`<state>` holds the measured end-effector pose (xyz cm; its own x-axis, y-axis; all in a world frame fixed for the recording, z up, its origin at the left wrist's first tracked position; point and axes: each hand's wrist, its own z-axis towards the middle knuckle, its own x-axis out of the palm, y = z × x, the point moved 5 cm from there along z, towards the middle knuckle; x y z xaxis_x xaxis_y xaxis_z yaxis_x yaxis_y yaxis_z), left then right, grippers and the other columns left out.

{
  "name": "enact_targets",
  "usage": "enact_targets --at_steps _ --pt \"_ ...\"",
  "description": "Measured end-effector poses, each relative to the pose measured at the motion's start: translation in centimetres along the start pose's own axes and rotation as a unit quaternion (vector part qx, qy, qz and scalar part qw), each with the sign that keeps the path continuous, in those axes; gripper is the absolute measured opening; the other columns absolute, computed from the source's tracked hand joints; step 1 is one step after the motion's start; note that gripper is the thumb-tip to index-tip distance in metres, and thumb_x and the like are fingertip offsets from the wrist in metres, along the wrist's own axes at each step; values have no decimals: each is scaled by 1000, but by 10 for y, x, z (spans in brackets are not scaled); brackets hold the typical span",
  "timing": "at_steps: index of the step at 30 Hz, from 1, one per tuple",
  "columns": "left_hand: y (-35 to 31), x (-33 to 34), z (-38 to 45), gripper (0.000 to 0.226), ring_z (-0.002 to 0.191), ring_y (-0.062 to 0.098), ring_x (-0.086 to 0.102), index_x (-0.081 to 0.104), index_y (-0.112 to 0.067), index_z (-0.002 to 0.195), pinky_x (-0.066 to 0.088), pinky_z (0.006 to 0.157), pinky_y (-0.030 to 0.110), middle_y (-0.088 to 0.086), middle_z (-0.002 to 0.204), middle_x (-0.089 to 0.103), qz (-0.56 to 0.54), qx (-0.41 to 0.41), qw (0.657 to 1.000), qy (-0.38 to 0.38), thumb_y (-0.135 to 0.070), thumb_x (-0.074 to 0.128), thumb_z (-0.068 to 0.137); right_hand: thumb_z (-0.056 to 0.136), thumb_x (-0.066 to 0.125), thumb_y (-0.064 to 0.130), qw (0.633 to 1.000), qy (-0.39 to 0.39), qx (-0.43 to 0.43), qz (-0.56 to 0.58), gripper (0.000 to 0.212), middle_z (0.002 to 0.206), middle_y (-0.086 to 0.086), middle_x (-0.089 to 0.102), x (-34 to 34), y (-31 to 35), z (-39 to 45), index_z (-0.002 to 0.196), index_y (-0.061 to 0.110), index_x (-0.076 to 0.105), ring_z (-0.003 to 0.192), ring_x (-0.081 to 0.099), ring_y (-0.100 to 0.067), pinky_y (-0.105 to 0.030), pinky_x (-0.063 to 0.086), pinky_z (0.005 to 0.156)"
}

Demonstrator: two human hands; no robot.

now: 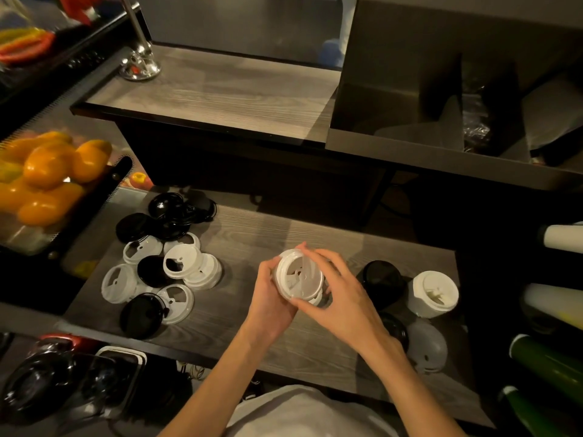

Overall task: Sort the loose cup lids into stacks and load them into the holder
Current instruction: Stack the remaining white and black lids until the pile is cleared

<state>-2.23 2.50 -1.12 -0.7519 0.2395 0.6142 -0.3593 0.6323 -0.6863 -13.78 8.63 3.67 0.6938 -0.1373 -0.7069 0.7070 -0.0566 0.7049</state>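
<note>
Left of the fingers, loose white lids (176,263) and black lids (143,315) lie scattered on the bench (252,228). The left hand (271,298) and right hand (340,294) both curl their fingers round a white lid stack (298,277). Right of them stand a black stack (383,279) and another white stack (433,293).

The dark wood-grain counter (246,234) in front of me is carrying a loose heap of white lids (176,266) and black lids (167,212) at its left end, some overlapping, some lying flat on the wood. At its right end a white stack (432,293) is standing beside a black stack (383,280), with another black stack (396,329) and a greyish-white one (427,346) sitting nearer to me. The raised shelf (220,93) behind is bearing a shiny metal stand (140,63).
</note>
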Motion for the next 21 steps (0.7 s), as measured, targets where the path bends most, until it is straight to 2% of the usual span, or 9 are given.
enact_targets --at_steps 3,4,5,7,8,13,16,19,21 --pt "-3 3 -4 64 79 9 72 82 -32 81 57 71 25 -5 89 78 5 9 1000 7 -12 28 109 79 76 62 999 -47 17 2 84 141 24 36 -3 2 0 151 48 36 127 50 -5 -28 58 91" --pt "-3 5 -4 61 82 10 73 83 -32 87 58 71 25 -3 94 78 2 6 1000 12 -15 29 108 78 73 66 998 -61 27 0 81 138 22 38 -3 2 0 149 47 38 125 52 -5 -28 59 87" --pt "-5 7 -5 53 89 14 72 81 -29 103 59 74 27 2 105 77 -4 -4 1000 19 -21 29 107 78 71 70 997 -75 35 -5 80 134 21 40 -3 3 0 147 44 41 121 53 -4 -27 60 84" --pt "-8 7 -7 48 100 20 68 68 -24 132 58 81 32 10 121 69 -23 -24 999 20 -32 31 103 77 67 75 994 -95 46 -11 80 127 18 42 -3 4 1 144 37 48 114 55 -4 -28 60 82" --pt "-8 7 -7 49 102 21 66 63 -24 138 56 82 33 12 123 67 -27 -31 999 30 -32 31 102 76 68 76 993 -101 51 -13 79 125 17 43 -3 4 1 142 35 51 112 55 -4 -28 59 83" --pt "-9 8 -9 50 108 21 64 56 -24 145 53 91 34 11 124 65 -25 -24 998 46 -33 29 104 75 71 74 990 -124 62 -8 79 122 14 42 3 9 2 139 30 55 114 54 -7 -28 57 90" --pt "-11 2 -7 47 112 24 61 57 -25 144 47 98 37 10 121 65 -18 -20 999 31 -35 31 106 75 78 66 993 -104 55 -13 80 124 16 40 6 14 3 142 31 52 117 52 -7 -24 56 91" --pt "-13 -1 -8 47 125 31 50 54 -25 146 36 109 45 15 133 57 -15 -24 999 33 -39 30 108 77 82 59 996 -79 35 -14 83 129 15 39 7 16 3 147 29 48 122 49 -6 -20 52 96" --pt "-13 -4 -7 48 129 31 50 53 -26 147 35 111 46 15 139 56 -20 -35 999 34 -41 28 109 78 83 54 997 -64 35 -9 84 131 15 38 7 17 3 149 31 45 125 47 -5 -17 47 98"
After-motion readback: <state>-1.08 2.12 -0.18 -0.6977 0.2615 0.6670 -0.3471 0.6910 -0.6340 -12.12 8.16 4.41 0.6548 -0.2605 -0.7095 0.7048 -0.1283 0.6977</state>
